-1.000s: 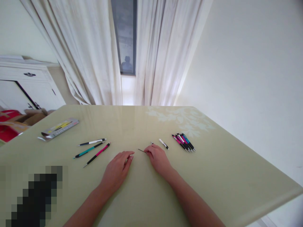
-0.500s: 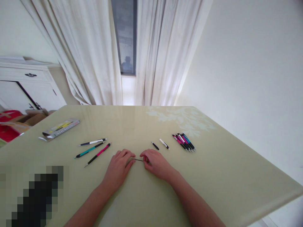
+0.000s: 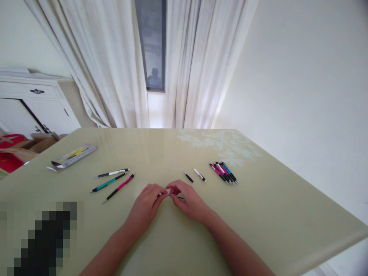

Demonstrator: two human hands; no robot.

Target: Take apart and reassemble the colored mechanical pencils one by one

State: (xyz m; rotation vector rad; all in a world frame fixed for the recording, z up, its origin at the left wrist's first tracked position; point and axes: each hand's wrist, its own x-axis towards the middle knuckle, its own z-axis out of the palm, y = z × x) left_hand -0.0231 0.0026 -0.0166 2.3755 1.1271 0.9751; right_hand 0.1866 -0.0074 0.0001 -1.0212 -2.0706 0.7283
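Note:
Just above the table, a thin dark pen refill (image 3: 180,197) runs between my two hands. My right hand (image 3: 189,200) pinches it between thumb and fingertips, and its dark end sticks out under the palm. My left hand (image 3: 146,203) is closed in a pinch at the refill's left end; the fingertips hide that end. Beyond my right hand lie a black pen grip section (image 3: 188,177) and a white pen barrel (image 3: 199,174) with a black clip end, apart from each other.
Three pens lie on the left: a white pen (image 3: 113,173), a teal pen (image 3: 107,182) and a pink pen (image 3: 118,188). Several pens (image 3: 223,173) are bunched at right. A torn-open pen box (image 3: 74,156) lies far left on the table (image 3: 161,153). Pixelated dark shape, lower left.
My right hand has slid left along the refill, so its fingertips now almost meet those of my left hand. The refill's right part now shows under my right palm. The pens lie unmoved.

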